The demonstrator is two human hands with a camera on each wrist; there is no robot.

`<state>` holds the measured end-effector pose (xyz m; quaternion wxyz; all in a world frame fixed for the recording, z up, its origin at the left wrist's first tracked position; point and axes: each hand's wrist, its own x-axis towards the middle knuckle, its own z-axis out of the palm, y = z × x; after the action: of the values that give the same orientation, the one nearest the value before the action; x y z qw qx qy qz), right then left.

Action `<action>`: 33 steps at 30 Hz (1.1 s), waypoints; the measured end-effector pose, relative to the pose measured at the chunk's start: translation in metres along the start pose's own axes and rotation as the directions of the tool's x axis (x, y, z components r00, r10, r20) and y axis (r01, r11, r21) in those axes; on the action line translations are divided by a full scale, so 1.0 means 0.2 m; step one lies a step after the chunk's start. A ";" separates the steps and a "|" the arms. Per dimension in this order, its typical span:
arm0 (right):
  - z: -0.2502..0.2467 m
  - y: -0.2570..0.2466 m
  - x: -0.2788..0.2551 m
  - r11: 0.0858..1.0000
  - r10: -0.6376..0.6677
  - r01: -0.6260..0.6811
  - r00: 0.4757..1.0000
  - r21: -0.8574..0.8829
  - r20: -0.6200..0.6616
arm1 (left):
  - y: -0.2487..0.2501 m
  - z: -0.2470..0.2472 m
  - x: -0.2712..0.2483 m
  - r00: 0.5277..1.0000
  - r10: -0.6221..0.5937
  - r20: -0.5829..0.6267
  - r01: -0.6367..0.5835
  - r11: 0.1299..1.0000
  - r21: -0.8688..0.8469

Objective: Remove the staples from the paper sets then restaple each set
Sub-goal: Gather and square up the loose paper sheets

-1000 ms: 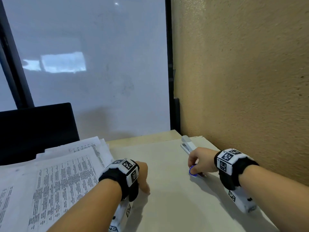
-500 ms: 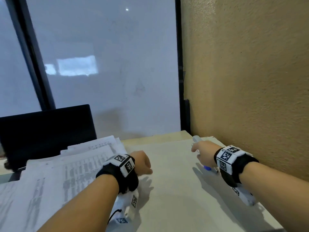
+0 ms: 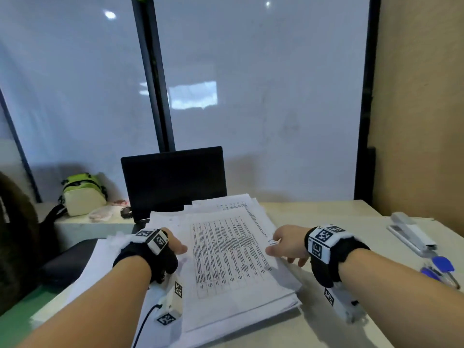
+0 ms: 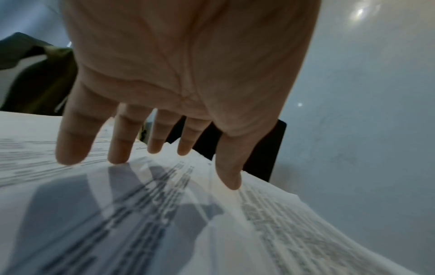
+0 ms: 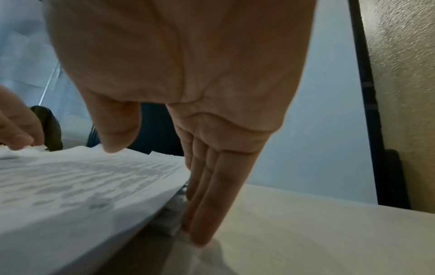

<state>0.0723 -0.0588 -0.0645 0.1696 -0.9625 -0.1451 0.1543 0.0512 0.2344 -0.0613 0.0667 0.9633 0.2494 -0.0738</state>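
Left hand (image 3: 175, 243) lies flat, fingers straight, on the paper stack (image 3: 226, 252) at centre; right hand (image 3: 286, 243), fingers extended, squares its 3 o'clock edge, holding nothing. Stapler (image 3: 411, 233) and blue staple remover (image 3: 443, 263) wait at 3 o'clock on the surface (image 3: 313, 214), untouched: seemingly everything left to do.

Both forearms are bare, and each wrist wears a black fabric strap topped by a white block printed with black square fiducial markers, with a white marker-tagged camera unit beneath it, the left unit (image 3: 173, 303) trailing a thin black cable.
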 end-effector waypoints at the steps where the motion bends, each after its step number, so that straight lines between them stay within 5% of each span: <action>1: 0.02 -0.02 0.03 1.000 0.008 -0.007 1.000 -0.018 0.021 | -0.04 0.01 0.01 1.000 -0.020 -0.001 0.020 1.000 -0.005; 6: 0.09 -0.05 0.11 0.998 0.000 0.004 0.998 -0.061 0.058 | -0.12 0.05 0.01 0.999 -0.017 -0.047 0.018 1.000 0.025; 14: 0.22 -0.17 0.18 0.983 -0.069 0.049 0.992 0.178 0.104 | -0.18 0.07 0.03 0.999 0.033 -0.012 -0.034 0.983 -0.180; 21: 0.24 -0.20 0.23 0.965 0.013 -0.023 0.999 0.262 0.040 | -0.25 0.06 0.02 0.996 0.093 0.009 -0.089 0.976 -0.200; 33: 0.29 -0.25 0.31 0.925 0.018 -0.039 0.998 0.378 0.061 | -0.26 0.07 0.03 0.999 0.032 -0.002 -0.031 0.975 -0.221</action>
<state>0.0975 0.0242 -0.1136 0.3457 -0.9090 -0.1033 0.2087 0.0288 0.2800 -0.0807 0.1746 0.9537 0.2407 -0.0454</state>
